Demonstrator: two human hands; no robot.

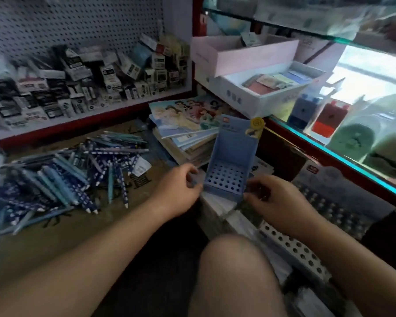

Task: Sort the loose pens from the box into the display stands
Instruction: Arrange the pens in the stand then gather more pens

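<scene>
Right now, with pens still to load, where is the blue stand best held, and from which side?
Hold the blue stand by its low base, at the side edges, one hand from each side, as the left hand and right hand seem to now. Its holed tray faces up and should stay uncovered; the tall back card looks thin and might bend.

Mostly blues in front of me.
My display stand is pale blue, its base patterned with a grid of round holes, and it has a yellow tag on top. The pens are navy with white spots, or plain light teal. The perforated stand is white, and the box is pink.
</scene>
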